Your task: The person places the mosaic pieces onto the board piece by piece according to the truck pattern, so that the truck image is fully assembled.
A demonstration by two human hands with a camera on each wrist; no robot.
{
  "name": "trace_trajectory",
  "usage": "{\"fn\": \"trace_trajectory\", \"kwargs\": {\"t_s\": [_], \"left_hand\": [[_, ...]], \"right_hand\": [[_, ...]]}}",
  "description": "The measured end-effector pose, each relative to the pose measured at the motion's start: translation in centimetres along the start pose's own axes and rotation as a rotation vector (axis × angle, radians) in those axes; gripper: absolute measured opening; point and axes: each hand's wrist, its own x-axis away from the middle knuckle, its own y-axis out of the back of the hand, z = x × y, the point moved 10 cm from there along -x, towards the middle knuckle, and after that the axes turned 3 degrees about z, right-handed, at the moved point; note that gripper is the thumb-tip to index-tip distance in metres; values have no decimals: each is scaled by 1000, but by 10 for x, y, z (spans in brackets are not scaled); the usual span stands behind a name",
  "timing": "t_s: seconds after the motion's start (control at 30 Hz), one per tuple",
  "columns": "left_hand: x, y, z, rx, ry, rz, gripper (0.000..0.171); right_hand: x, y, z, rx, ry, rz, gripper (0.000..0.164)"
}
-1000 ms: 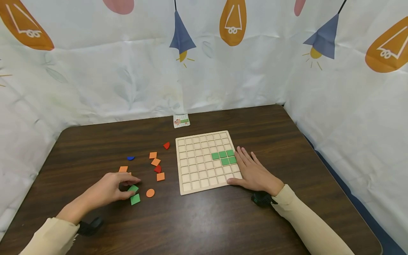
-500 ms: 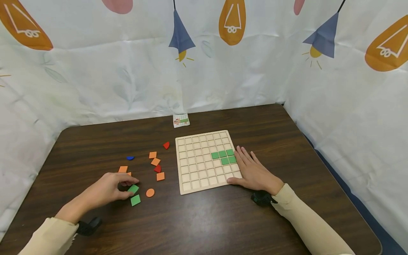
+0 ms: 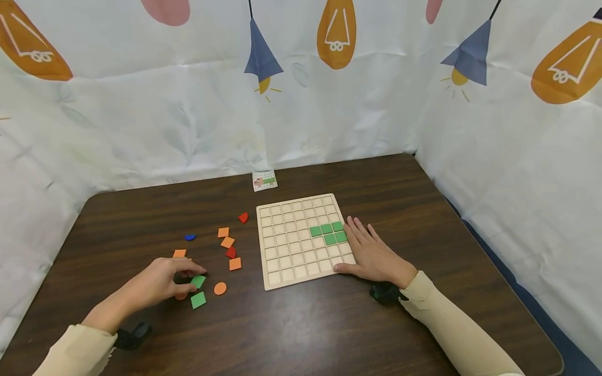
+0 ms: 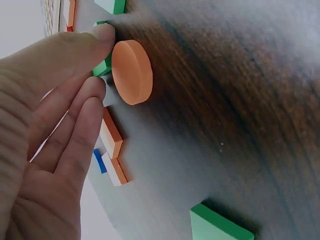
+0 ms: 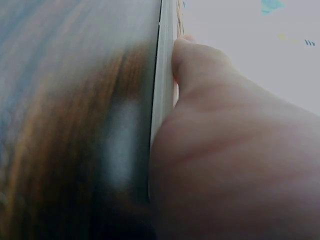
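Observation:
My left hand [image 3: 157,279] is low over the left side of the table, thumb and fingers curled about a green square tile [image 3: 198,282] and pinching it. In the left wrist view that tile [image 4: 102,65] shows partly between thumb and fingertips, with an orange disc [image 4: 134,72] just beside them. A second green tile [image 3: 198,300] lies nearer the front. My right hand [image 3: 376,256] rests with straight fingers along the right edge of a wooden grid board [image 3: 287,243]. Several green squares [image 3: 327,228] fill cells at the board's right side.
Orange squares [image 3: 235,263], red pieces [image 3: 243,217], a blue piece [image 3: 190,237] and another orange disc [image 3: 220,288] lie between left hand and board. A small printed card [image 3: 264,180] lies at the table's far edge. Patterned fabric [image 3: 211,120] hangs behind.
The pinched green tile has shifted slightly with the left fingers, and an orange disc now shows beneath that hand. The right hand has stayed on the board. The head view has tilted slightly.

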Motion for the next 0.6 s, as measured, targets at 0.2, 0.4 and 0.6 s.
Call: {"fn": "trace_trajectory", "kwargs": {"t_s": [0.2, 0.4, 0.6], "left_hand": [[-3, 1, 0, -7, -1, -21, 30], [-5, 3, -4, -25, -20, -67, 28], [-7, 12, -9, -35, -39, -141, 27]], "right_hand": [[0, -1, -1, -7, -7, 13, 111], [0, -1, -2, -10, -13, 13, 111], [0, -2, -2, -12, -10, 12, 111]]}}
